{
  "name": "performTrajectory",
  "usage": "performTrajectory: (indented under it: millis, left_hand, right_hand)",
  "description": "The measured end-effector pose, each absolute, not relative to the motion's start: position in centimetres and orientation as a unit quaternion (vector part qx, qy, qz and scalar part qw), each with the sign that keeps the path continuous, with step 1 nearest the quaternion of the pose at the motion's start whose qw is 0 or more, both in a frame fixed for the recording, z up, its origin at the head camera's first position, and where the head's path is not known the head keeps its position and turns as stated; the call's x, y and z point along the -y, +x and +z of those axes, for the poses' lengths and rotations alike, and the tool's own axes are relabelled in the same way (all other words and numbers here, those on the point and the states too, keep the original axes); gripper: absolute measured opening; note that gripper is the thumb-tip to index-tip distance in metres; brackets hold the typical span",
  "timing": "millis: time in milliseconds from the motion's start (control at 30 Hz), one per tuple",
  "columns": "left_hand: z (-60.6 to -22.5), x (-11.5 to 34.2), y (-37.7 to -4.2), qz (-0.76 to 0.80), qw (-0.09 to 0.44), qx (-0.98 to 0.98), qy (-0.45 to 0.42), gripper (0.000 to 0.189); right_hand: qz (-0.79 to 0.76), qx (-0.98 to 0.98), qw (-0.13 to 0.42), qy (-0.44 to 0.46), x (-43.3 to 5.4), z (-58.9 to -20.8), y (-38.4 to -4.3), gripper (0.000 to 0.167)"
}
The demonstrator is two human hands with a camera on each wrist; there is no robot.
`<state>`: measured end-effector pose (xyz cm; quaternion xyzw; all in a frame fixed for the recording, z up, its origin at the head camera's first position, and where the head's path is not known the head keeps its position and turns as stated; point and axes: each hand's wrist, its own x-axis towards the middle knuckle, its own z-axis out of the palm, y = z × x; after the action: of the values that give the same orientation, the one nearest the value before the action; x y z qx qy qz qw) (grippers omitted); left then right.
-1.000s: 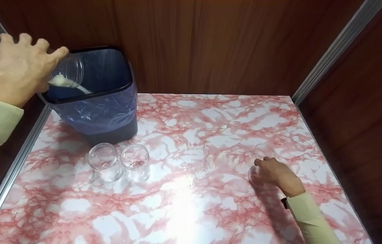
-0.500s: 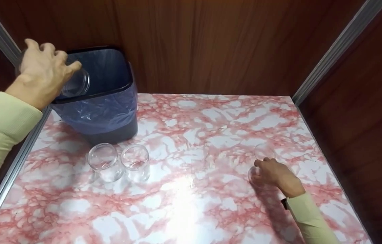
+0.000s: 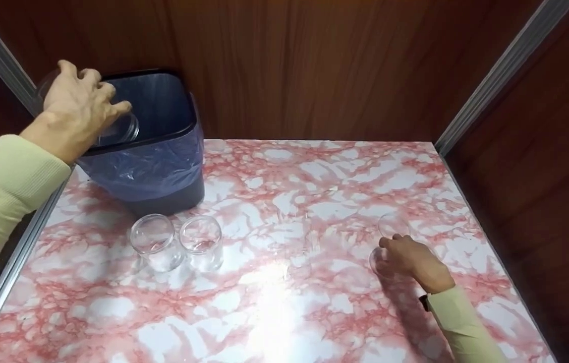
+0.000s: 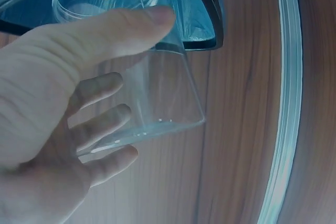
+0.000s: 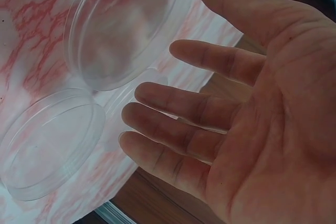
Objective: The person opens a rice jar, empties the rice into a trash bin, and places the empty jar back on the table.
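Observation:
Over the bin's left side, my left hand (image 3: 75, 108) grips a clear plastic jar (image 4: 168, 90), tipped with its mouth towards the bin. A few white grains cling near the jar's base in the left wrist view. Under the mouth is a dark bin (image 3: 173, 197) lined with a bluish bag (image 3: 151, 174). My right hand (image 3: 410, 259) is low over the right of the table, its fingers loosely extended beside clear round lids (image 5: 52, 145). No object is gripped in it; whether a fingertip touches a lid (image 5: 126, 30) I cannot tell.
Two clear jars (image 3: 156, 242) stand side by side in front of the bin, their mouths up. The red-and-white marbled tabletop (image 3: 315, 312) is bounded by a wood-grain back wall (image 3: 315, 70) and side walls with metal edging (image 3: 506, 75).
My left hand has moved right and slightly down, tipping the jar further. White powder pouring from it a second ago is gone from sight. My right hand has stayed still.

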<state>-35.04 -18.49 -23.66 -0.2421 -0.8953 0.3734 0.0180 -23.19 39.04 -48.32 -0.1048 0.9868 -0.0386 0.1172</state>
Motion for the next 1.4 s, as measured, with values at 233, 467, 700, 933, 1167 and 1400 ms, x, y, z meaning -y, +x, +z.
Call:
performTrajectory:
  millis: [233, 467, 700, 933, 1167, 1400]
  left_hand:
    - [-24.4, 18.9, -34.8, 0.383, 0.014, 0.891, -0.245, 0.060]
    - [-24.1, 19.2, -34.1, 0.379, 0.025, 0.893, -0.242, 0.060]
    - [-24.1, 19.6, -33.4, 0.352, 0.057, 0.902, -0.243, 0.060]
    - [-24.0, 20.5, -32.8, 0.294, 0.080, 0.930, -0.204, 0.069]
    - [-23.9, 21.4, -32.2, 0.198, 0.126, 0.956, -0.175, 0.096]
    - [-24.1, 20.9, -31.2, 0.060, 0.162, 0.973, -0.156, 0.098]
  right_hand:
    - [-0.044, -0.986, 0.100, -0.124, -39.2, -48.3, -23.4, 0.027]
    - [-0.045, -0.984, 0.117, -0.123, -39.0, -48.2, -23.4, 0.031]
    - [-0.049, -0.984, 0.123, -0.122, -38.8, -48.5, -23.3, 0.032]
    - [-0.041, -0.984, 0.125, -0.121, -38.8, -48.8, -23.1, 0.041]
    - [-0.045, -0.984, 0.129, -0.115, -38.8, -48.8, -23.2, 0.047]
    - [-0.054, -0.985, 0.121, -0.108, -38.9, -48.7, -23.2, 0.040]
